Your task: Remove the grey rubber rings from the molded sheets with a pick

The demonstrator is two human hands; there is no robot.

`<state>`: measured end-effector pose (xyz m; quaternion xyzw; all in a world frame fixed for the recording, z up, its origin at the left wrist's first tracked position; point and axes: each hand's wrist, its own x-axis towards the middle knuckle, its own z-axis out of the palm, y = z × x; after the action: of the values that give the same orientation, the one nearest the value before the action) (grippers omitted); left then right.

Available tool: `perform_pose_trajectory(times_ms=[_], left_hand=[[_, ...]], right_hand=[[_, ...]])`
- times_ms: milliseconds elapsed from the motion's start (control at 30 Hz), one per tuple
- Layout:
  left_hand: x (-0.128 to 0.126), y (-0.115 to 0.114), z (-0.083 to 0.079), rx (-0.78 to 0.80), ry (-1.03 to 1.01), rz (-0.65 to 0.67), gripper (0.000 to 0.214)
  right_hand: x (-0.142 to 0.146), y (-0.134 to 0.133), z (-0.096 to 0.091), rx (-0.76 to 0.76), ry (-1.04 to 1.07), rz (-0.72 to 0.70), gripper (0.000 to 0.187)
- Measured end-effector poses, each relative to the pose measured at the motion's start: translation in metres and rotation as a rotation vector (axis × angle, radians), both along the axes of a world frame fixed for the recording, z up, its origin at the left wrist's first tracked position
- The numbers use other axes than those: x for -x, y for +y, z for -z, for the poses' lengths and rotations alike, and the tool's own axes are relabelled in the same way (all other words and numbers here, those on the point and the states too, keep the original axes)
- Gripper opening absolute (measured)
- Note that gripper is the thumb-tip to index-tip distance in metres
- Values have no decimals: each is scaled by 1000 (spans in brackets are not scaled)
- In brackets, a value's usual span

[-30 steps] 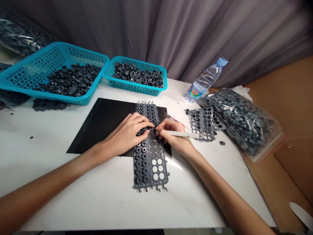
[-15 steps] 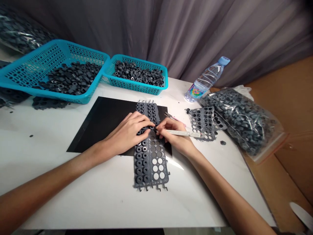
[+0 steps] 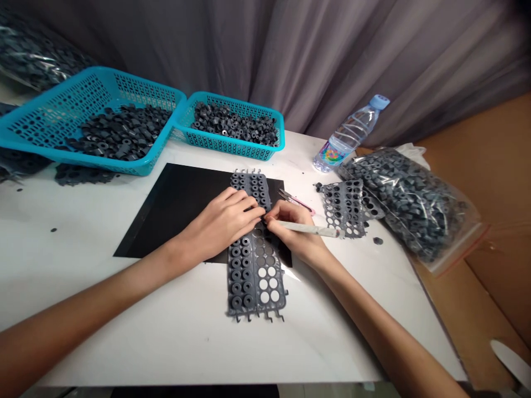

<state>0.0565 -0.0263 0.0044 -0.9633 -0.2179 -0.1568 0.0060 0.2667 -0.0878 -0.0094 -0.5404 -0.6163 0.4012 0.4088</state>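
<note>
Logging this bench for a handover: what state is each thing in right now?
Grey frame, left columns hold rings, near right holes empty.
Left hand, open, pressing on that frame.
Right hand, shut on a white tool.
Second frame, holes mostly empty.
Water bottle, capped.
Bag, full of rings.
Large basket, part filled.
Small basket, part filled.

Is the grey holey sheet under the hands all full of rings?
Partly full. On the grey sheet, the left rows hold dark rings, but holes at its near right are empty, showing the white table through.
</note>
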Motion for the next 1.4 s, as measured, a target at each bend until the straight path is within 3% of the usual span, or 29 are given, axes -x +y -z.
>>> perform_pose_trajectory(times_ms=[167, 267, 333, 433, 533, 633, 767, 900, 1100, 1400], left_hand=[[-1, -1, 8, -1, 11, 74, 27], [-1, 0, 16, 127, -143, 81, 26], [0, 2, 17, 250, -319, -23, 25], [0, 7, 10, 546, -707, -202, 19], [1, 8, 2, 950, -949, -144, 22], [2, 2, 0, 1289, -965, -90, 23], [6, -7, 3, 1567, -945, -105, 24], [11, -9, 3, 1701, -942, -110, 25], [10, -16, -4, 1818, -894, -44, 21], [12, -19, -8, 1871, -875, -9, 24]], right_hand=[[4, -7, -1, -4, -75, 37, 12], [7, -9, -1, -5, -110, 36, 13], [8, -9, -1, -4, -131, 36, 13], [8, -7, -2, 3, -117, 35, 11], [5, -4, -2, 16, -48, 15, 9], [0, -1, 0, 43, 37, -7, 6], [-8, 1, 1, 101, 127, 66, 6], [-11, 1, -1, 113, 133, 165, 15], [-10, 1, 2, 118, 120, 135, 16], [-12, 0, 0, 108, 103, 103, 10]])
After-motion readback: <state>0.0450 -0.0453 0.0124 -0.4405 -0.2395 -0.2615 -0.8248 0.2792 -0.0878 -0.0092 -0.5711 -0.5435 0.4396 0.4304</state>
